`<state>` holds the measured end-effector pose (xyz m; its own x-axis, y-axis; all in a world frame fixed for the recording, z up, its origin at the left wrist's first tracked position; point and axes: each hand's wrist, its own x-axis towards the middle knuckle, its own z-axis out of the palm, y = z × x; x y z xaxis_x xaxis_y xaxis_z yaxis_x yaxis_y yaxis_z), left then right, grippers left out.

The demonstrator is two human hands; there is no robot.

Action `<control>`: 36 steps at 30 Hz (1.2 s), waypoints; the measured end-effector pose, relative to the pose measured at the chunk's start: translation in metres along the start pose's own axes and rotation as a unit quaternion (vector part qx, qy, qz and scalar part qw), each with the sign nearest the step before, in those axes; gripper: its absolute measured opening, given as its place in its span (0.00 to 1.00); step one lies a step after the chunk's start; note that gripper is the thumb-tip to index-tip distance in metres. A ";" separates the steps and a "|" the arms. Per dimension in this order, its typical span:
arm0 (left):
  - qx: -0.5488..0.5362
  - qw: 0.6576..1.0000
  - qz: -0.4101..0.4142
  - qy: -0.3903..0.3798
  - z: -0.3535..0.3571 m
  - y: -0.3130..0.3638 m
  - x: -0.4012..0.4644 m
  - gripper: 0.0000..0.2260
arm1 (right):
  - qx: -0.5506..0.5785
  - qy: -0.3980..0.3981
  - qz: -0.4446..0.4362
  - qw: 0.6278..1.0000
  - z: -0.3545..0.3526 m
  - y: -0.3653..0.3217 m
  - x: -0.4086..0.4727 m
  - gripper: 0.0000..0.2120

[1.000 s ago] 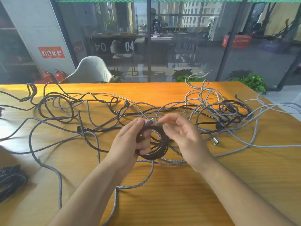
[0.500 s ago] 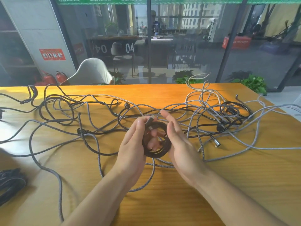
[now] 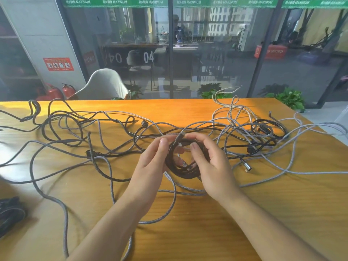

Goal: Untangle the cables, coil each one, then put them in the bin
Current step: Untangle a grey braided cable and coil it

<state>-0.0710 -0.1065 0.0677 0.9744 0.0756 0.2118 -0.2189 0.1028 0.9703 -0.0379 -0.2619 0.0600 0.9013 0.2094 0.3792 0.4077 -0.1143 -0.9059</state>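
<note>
Two hands up over the middle of the worktop [image 3: 188, 232], one black coiled cable [image 3: 185, 169] held between them. Left hand [image 3: 150, 162] cups the coil's left side, its fingers [image 3: 163, 143] curled round the rim with the thumb tip on top. Right hand [image 3: 211, 164] wraps the right side, thumb pressed on the upper turns, the other fingers curled behind the coil. One metal plug end [image 3: 181, 134] sticks up from the top of the coil, between the two thumbs. Rest of the job is loose: a tangle of grey braided cables [image 3: 244, 127] and black cables [image 3: 267, 129] spread across the worktop's far half, densest on the right; individual count not readable, they overlap too much. One silver connector [image 3: 247, 167] lies just right of the right hand. One dark bundle of cables [image 3: 9, 213] at the left edge, partly cut off. No bin identifiable in view. Behind: one white chair [image 3: 102, 85], two red fire extinguishers [image 3: 60, 92], glass wall. Versus 0.5 s ago: same coil, same two-handed hold, but the right thumb has moved onto the top turns and the left fingertips have closed in nearer the plug; loose cables unmoved.
</note>
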 end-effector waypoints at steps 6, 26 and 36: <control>-0.001 0.999 -0.010 -0.037 -0.005 0.000 0.001 0.17 | 0.013 0.035 0.003 0.999 -0.002 0.004 0.001 0.09; 0.087 0.995 0.041 -0.024 -0.004 -0.001 -0.004 0.09 | -0.007 0.035 -0.007 0.999 -0.008 0.003 0.002 0.09; 0.090 0.989 0.099 0.059 -0.003 -0.003 -0.004 0.06 | -0.023 0.012 -0.009 1.000 -0.003 0.002 0.001 0.13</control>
<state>-0.0739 -0.1043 0.0634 0.8982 0.1938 0.3947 -0.3814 -0.1034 0.9186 -0.0361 -0.2652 0.0592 0.8971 0.1877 0.4001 0.4293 -0.1555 -0.8897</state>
